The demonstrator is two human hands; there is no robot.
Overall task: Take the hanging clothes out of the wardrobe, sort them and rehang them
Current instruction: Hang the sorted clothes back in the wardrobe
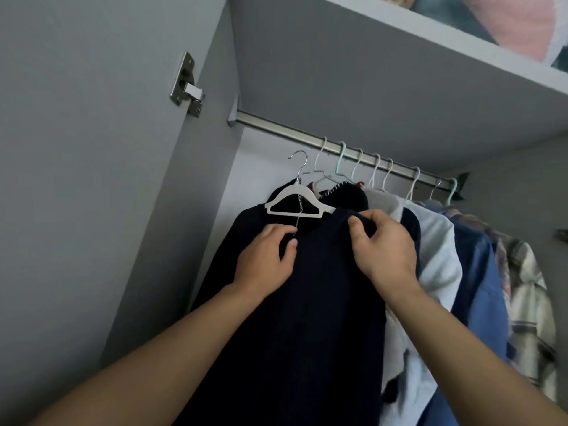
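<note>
We're losing the navy garment [307,302] past the bottom edge, and it's covering most of the white hanger [295,207] and the lower parts of the clothes behind it. We're seeing the shelf items [455,16] cut off by the top edge and blurring. The right hand [381,244] is hiding its own fingertips in the fabric.

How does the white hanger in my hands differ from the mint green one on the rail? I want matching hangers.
The white hanger has a metal hook; the mint green hanger has a hook in its own colour. The white hanger's hook is off the rail, while the mint one's hook is over it. The white one carries the navy garment, gripped by both the left hand and the right hand. Both hold clothes.
</note>
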